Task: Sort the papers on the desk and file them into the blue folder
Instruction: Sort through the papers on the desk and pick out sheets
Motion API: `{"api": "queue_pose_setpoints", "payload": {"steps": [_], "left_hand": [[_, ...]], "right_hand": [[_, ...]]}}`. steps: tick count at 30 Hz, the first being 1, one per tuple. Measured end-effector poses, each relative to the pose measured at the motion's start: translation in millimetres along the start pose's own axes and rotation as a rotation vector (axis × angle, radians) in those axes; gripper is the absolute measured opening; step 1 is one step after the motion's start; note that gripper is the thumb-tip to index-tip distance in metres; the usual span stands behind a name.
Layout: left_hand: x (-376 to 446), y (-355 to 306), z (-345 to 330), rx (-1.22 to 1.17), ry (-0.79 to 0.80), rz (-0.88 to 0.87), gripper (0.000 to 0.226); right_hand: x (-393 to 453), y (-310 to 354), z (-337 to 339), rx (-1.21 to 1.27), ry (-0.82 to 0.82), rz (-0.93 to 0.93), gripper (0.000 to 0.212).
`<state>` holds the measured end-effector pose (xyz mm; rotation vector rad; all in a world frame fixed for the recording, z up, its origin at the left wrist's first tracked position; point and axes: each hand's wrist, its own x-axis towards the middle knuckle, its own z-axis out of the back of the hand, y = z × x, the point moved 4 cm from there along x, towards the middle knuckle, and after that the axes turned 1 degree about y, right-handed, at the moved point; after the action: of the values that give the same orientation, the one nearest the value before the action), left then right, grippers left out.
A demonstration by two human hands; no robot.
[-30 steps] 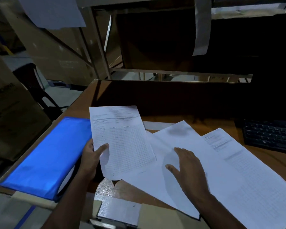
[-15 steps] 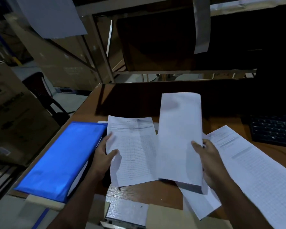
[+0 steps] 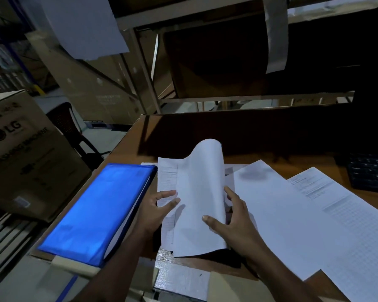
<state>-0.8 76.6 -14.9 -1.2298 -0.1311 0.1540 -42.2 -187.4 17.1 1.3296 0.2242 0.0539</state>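
A closed blue folder [image 3: 96, 212] lies along the left edge of the wooden desk [image 3: 260, 158]. Beside it my left hand [image 3: 159, 210] holds a printed sheet [image 3: 166, 177] by its left edge. A blank sheet [image 3: 200, 199], its top curling over, lies on top of that printed sheet. My right hand [image 3: 231, 223] grips the blank sheet's right edge, thumb on its face. Two more sheets lie to the right: a blank one [image 3: 275, 212] and a printed form [image 3: 347, 225].
A dark keyboard [image 3: 371, 173] sits at the desk's right edge. A cardboard appliance box [image 3: 24, 155] stands left of the desk, with a dark chair [image 3: 70, 127] behind it. Metal shelving [image 3: 227, 51] rises behind the desk. Taped cardboard [image 3: 183, 277] covers the near edge.
My right hand lifted a blank sheet off the desk pile and brought it left onto the printed sheet in my left hand. Both hands have come together.
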Motion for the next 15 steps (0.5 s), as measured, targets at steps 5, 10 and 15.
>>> {"api": "queue_pose_setpoints", "payload": {"steps": [5, 10, 15], "left_hand": [[1, 2, 0, 0.101, 0.02, -0.006, 0.048], [0, 2, -1, 0.125, 0.019, -0.02, 0.039], [-5, -7, -6, 0.149, 0.021, -0.028, 0.033]], "right_hand": [[-8, -2, -1, 0.327, -0.007, -0.138, 0.089], [-2, -1, 29, 0.29, -0.216, -0.078, 0.067], [0, 55, 59, -0.471, -0.625, 0.317, 0.079]]}}
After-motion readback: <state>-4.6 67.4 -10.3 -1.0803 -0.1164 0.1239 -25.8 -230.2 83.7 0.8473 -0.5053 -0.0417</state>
